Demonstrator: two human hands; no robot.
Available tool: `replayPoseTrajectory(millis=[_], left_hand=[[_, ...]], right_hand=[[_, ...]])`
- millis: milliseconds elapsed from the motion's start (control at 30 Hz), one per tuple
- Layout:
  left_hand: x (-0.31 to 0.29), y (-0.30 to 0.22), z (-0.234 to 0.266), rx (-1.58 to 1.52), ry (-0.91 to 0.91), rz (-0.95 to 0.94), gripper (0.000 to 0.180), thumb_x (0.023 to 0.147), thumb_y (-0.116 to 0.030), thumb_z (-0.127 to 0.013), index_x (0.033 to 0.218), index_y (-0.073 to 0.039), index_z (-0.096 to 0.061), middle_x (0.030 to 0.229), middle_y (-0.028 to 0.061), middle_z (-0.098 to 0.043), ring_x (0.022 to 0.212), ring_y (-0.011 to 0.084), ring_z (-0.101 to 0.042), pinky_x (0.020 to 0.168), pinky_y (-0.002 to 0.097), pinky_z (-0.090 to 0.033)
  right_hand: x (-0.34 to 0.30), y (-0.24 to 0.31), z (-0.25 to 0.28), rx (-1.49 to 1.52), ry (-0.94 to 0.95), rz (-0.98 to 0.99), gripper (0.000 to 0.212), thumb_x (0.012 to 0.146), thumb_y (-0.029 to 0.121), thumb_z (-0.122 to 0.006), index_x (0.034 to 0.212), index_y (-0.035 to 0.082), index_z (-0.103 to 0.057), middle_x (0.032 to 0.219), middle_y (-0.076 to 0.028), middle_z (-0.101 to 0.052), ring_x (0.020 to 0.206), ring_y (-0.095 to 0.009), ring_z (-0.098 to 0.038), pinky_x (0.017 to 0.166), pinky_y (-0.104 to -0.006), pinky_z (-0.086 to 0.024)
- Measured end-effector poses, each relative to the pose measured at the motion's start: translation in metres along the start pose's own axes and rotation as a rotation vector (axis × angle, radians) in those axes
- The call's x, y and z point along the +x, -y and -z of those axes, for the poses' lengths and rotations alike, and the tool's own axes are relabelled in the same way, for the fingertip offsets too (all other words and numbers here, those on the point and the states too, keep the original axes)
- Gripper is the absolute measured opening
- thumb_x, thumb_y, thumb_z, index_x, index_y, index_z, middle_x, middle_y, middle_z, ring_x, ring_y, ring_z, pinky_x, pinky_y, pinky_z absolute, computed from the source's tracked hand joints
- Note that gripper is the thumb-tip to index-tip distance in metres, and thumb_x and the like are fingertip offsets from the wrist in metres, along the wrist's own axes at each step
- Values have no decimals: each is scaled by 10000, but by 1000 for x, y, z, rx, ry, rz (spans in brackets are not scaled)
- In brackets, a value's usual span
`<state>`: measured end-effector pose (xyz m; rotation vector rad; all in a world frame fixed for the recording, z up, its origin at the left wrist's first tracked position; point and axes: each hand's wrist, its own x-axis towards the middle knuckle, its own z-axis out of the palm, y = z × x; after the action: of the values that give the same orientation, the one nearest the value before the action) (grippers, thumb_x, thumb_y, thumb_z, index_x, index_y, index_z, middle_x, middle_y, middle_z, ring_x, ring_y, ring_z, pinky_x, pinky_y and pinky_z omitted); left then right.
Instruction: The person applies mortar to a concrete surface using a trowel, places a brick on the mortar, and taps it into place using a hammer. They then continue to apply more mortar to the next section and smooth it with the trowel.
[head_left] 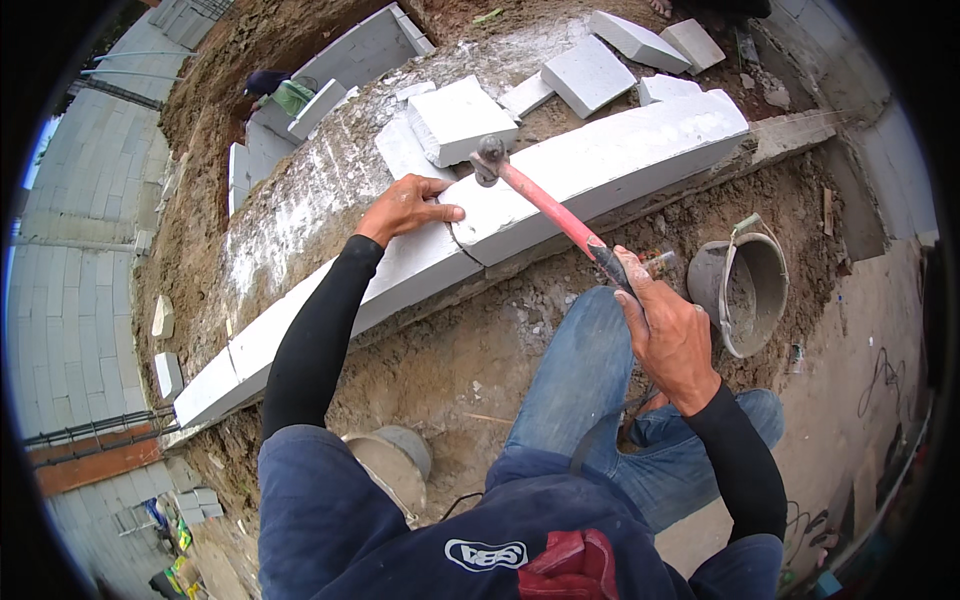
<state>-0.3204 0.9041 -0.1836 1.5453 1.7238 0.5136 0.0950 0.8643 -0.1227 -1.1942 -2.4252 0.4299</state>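
Observation:
My right hand [672, 335] is closed round the dark grip of a hammer [548, 207] with a red handle. The hammer's metal head is over the top of a long white block [610, 160], close to its left end; whether they touch I cannot tell. My left hand [408, 208] rests, fingers spread, on the white block to the left [425, 260], beside the joint. Its fingertips reach the edge of the long block. Both blocks lie end to end in a low row along a ledge.
Loose white blocks [460, 118] lie beyond the row. A grey bucket [709, 280] stands at the right, another bucket [408, 447] by my left side. Past the dirt mound is a block-lined pit [375, 45] with a person [268, 82] in it. A string runs off the row's right end.

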Motion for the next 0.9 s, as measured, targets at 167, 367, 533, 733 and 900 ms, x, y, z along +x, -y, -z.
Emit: replayPoseTrajectory(millis=[167,367,533,733,900], left_hand=[[4,-11,-5,95,-18,-12,638,753,-432,-883,1240,-46,-740,952,135,-777,888,230,-732,849,359,-549],[4,-8,-8,-29,4,-3,626,788,-354,-869,1279,-2,-703,1009,121,-775,887,198,-714,873,346,-543],[-1,-14,-2,24,12,-13,585,816,-295,-848,1294,3,-692,1039,121,-774,916,185,-712,921,330,-534],[5,-15,-3,-3,85,-22,588,846,-241,-823,1333,38,-649,1089,161,-755,995,205,-709,927,353,-546],[5,-24,-2,-34,92,-19,614,837,-227,-842,1336,65,-637,1092,176,-748,984,207,-712,928,350,-549]], right_hand=[[4,-4,-7,50,53,22,546,972,224,-670,1498,205,-522,707,-101,-605,550,-319,-609,486,-456,-471],[4,-54,13,-30,-121,-76,526,976,218,-657,1484,184,-525,765,-146,-658,616,-353,-653,537,-470,-514],[5,-80,43,-3,-69,-194,475,979,198,-638,1445,153,-556,833,-194,-705,698,-404,-674,623,-499,-525],[2,-132,52,-15,-101,-279,441,997,243,-621,1423,140,-567,739,-198,-681,634,-406,-663,566,-509,-507],[1,-160,42,-104,-231,-319,442,1001,274,-617,1420,141,-571,711,-225,-662,621,-442,-648,575,-537,-506]])
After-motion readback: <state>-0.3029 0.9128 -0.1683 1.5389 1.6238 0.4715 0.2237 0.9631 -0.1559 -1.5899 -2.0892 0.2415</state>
